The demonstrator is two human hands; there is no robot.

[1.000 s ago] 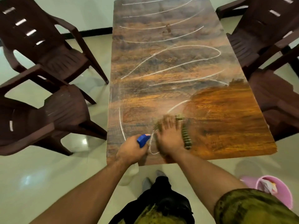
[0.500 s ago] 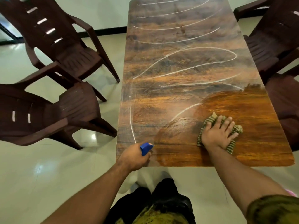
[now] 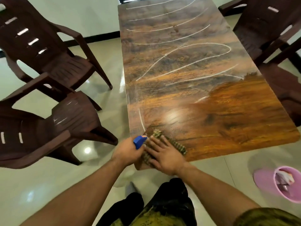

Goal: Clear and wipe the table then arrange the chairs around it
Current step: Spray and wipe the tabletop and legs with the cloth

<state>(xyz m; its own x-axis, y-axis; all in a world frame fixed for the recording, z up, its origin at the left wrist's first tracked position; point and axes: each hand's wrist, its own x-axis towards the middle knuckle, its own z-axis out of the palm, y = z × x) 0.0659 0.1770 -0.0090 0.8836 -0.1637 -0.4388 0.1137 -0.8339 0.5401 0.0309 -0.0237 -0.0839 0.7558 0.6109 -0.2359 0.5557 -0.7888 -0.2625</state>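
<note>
right hand (image 3: 164, 156): fingers straight, pressing striped cloth (image 3: 176, 144) on table (image 3: 228, 119) near-left corner | left hand (image 3: 126, 153): grasping blue spray bottle (image 3: 139, 141) at table's near edge, beside cloth

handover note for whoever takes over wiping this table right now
Left hand grips the blue-nozzled spray bottle at the near left corner of the brown wood-grain table.
Right hand presses flat on the green striped cloth beside it.
Done: the near right part looks wiped.
Left: white streaks over the far part; dark brown plastic chairs stand apart from the table.
</note>
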